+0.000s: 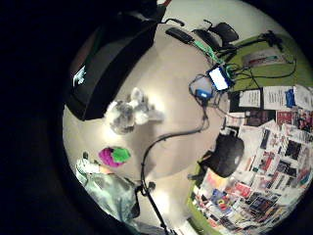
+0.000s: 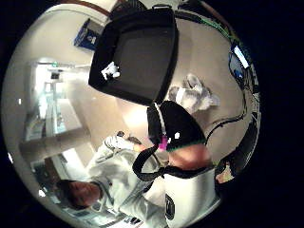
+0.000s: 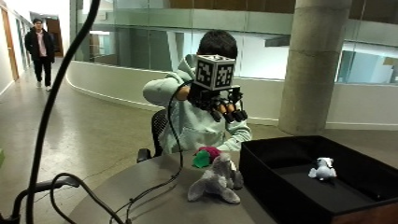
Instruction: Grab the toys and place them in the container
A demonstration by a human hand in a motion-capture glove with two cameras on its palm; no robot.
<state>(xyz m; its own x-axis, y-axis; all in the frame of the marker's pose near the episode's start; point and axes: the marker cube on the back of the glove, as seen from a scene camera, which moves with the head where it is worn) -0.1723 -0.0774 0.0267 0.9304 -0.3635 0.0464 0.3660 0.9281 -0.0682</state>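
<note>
My gloved right hand [image 3: 221,103] is raised well above the table in front of the person's chest, its fingers hanging loosely and holding nothing. Below it, a grey plush animal [image 3: 216,183] [image 1: 128,111] [image 2: 192,97] sits on the table beside the black container [image 3: 273,189] [image 1: 105,63] [image 2: 137,52]. A pink and green plush toy [image 3: 205,156] [image 1: 114,156] lies behind it at the table's far edge, next to the person's other sleeve. Whether that bare hand holds it is unclear. A small white and grey toy [image 3: 323,169] [image 1: 79,76] [image 2: 111,71] lies inside the container.
A black cable [image 3: 155,186] [image 1: 166,137] runs across the round grey tabletop [image 3: 155,205]. A phone [image 1: 218,78], a black rounded object [image 1: 226,154] and printed sheets [image 1: 274,161] lie off to one side. A concrete pillar [image 3: 314,65] stands behind the container.
</note>
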